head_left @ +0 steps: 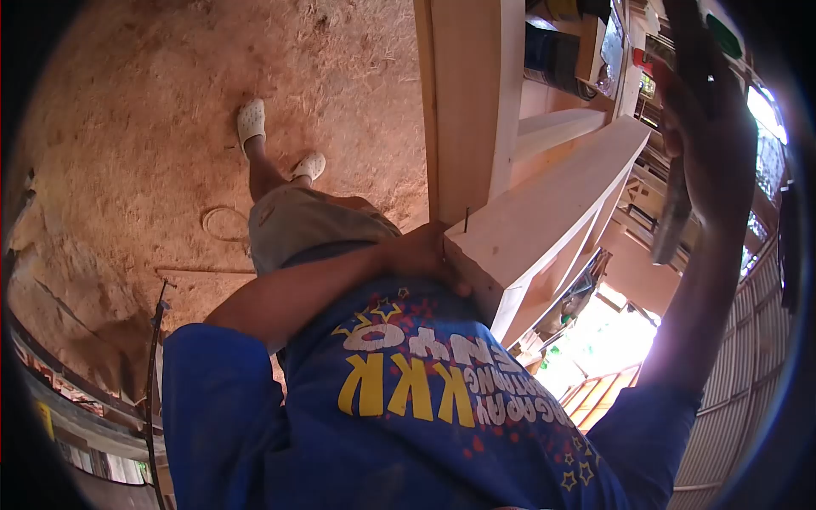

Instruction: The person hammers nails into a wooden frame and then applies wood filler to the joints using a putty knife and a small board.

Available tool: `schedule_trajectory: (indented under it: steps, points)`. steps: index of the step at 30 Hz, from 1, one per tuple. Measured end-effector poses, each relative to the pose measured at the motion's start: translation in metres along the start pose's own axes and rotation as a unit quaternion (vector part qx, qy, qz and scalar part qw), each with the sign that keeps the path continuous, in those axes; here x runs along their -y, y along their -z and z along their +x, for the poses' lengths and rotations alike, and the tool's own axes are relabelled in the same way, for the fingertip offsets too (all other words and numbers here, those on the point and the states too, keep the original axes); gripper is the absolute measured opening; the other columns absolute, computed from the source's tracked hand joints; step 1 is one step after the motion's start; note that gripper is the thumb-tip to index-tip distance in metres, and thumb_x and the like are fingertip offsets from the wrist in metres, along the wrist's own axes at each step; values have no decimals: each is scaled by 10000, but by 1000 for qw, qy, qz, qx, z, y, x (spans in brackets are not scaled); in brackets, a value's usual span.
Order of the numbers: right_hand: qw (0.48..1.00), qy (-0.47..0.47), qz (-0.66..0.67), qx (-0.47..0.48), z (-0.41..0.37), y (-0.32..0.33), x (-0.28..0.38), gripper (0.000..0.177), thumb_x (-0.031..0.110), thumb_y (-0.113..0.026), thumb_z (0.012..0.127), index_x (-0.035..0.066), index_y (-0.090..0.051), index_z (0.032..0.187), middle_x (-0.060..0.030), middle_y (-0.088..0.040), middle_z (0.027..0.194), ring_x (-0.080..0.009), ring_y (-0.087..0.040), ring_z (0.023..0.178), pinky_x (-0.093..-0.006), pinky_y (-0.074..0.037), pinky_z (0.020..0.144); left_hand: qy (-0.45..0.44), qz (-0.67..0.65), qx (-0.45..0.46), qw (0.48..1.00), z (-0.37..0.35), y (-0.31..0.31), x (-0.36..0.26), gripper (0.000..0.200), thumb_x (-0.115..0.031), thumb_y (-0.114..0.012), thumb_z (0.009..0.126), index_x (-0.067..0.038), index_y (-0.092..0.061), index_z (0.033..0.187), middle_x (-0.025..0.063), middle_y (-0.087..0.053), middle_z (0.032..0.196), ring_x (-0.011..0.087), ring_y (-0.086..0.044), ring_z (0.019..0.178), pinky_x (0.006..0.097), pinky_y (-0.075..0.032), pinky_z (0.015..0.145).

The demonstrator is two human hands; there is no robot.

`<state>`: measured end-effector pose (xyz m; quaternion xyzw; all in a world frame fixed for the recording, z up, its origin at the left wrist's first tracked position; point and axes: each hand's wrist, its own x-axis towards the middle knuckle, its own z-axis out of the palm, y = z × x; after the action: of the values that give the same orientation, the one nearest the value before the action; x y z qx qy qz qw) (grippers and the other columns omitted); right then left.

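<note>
A pale wooden beam (552, 200) runs from the middle toward the upper right, its near end close to my shirt. One thin nail (466, 219) stands upright in that end. My left hand (429, 255) grips the beam's end beside the nail, with the fingers partly in shadow. On the right, my right hand (718, 157) is raised above the beam, closed around a tool with a brown, stick-like part (674, 217) pointing down. The rest of the tool is dark and hard to make out.
Another wide timber (467, 93) stands at the top centre, joined to crosspieces. Dirt floor (340, 68) lies at the upper left, with a loop of cord (223, 223) on it. A thin metal rod (153, 374) is at the lower left, corrugated sheeting (735, 365) at the right.
</note>
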<state>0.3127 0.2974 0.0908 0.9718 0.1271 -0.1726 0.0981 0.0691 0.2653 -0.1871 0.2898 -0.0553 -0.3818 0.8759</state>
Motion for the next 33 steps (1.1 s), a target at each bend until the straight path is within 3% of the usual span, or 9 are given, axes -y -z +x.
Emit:
schedule_trajectory:
  steps: [4,6,12,14,18,24,26,29,33]
  points:
    - [974,182,-26,132,-20,-26,-20,505,121,-705,954,148,-608,1449,-50,-711,882,-149,-636,697,-310,-514,661,-18,-9,-6,1000,8,-1,12,973,-264,-1018,617,47,-510,1386,150,-708,1263,258,-670,1185,371,-507,1052]
    - [936,252,-99,224,-22,-23,-18,510,108,-714,923,146,-623,1424,-109,-751,987,-206,-721,836,-359,-560,771,-18,17,-16,1000,7,0,16,985,-261,-1019,616,43,-498,1395,148,-706,1271,258,-669,1187,370,-501,1060]
    - [987,127,100,-24,6,14,-51,342,190,-670,986,97,-698,1314,-31,-632,820,-87,-575,687,-315,-477,644,46,64,-38,996,12,-5,34,1031,-264,-1017,615,32,-459,1430,146,-705,1270,252,-663,1199,365,-506,1059]
    - [983,139,116,38,-16,-12,-59,379,199,-644,994,138,-663,1368,-55,-642,821,-141,-622,712,-341,-516,678,27,39,-36,998,12,-4,34,1044,-271,-1018,610,33,-454,1435,148,-710,1262,252,-662,1201,367,-505,1062]
    - [908,197,-204,308,-45,-25,-19,541,74,-660,893,213,-640,1414,-205,-736,1016,-379,-721,966,-471,-579,818,21,55,-24,998,10,1,22,1297,-498,-1012,529,141,-393,1472,293,-575,1409,360,-579,1316,370,-467,1107]
    - [990,109,84,-35,7,19,-64,323,231,-610,1039,91,-694,1318,-39,-713,896,-98,-618,716,-308,-519,693,37,61,-37,997,8,-7,23,1061,-218,-1014,613,36,-432,1462,171,-707,1258,262,-662,1210,375,-504,1074]
    - [982,151,109,17,-10,-12,-70,343,232,-600,1037,119,-662,1355,-53,-718,877,-161,-660,706,-341,-557,696,50,60,-39,996,14,-6,34,1074,-232,-1019,605,34,-433,1465,170,-703,1264,263,-656,1218,378,-501,1076]
    - [884,234,-233,331,-58,-28,-15,510,129,-608,956,220,-556,1456,-211,-742,1012,-381,-741,909,-506,-591,814,2,54,-32,998,21,0,46,1078,-239,-1021,601,33,-433,1463,175,-701,1263,262,-647,1234,383,-498,1076]
    - [966,193,-119,126,-24,-5,-16,446,66,-681,925,138,-656,1365,-53,-755,901,-201,-693,709,-361,-560,700,4,110,-25,994,16,-5,29,1090,-224,-1009,621,19,-399,1492,185,-682,1293,270,-640,1244,386,-493,1087]
